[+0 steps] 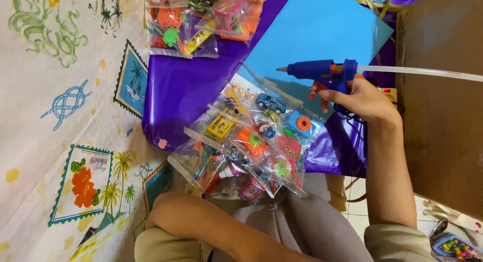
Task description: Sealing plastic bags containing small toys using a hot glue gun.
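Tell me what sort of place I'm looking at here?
Probably a home craft spot on the floor: a printed cloth spread out, purple and blue paper sheets, clear bags of small toys, and a blue glue gun in the right hand.

glue gun (pixel 322 73): 1 | purple sheet (pixel 186 86): 1 | blue sheet (pixel 317 25): 1 | toy-bag piles (pixel 251 141): 2

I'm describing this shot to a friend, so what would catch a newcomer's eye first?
First, the blue glue gun in the right hand, held at mid-right with a clear glue stick trailing out behind it. Just below it, at centre, a heap of clear toy bags lies on shiny purple paper. The left hand is hidden.
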